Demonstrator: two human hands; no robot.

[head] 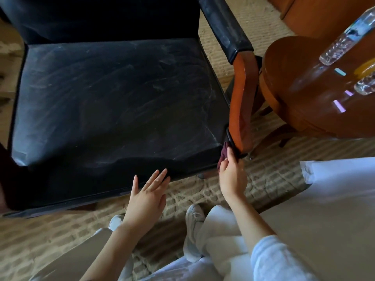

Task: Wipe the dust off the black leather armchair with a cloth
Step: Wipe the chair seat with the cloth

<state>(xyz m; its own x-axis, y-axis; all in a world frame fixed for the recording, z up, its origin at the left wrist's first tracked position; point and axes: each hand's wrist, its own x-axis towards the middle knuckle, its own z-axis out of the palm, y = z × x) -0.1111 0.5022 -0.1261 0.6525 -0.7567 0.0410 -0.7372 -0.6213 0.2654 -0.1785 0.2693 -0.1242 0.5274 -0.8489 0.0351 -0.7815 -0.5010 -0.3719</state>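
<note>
The right hand [231, 171] pinched the dark red cloth [223, 154] at the armchair's [113, 94] front right corner, likely chasing dust by the wooden post [241, 102]. The left hand [148, 195] rested flat, fingers [160, 176] straight, seemingly steadying the seat edge

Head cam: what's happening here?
A person is wiping down a black leather armchair. The right hand grips a dark red cloth at the seat's front right corner, against the base of the wooden arm support. The left hand is open with straight fingers at the seat's front edge; contact is unclear. Dust streaks show across the seat and on the padded armrest. A round wooden table stands beside the chair.
</note>
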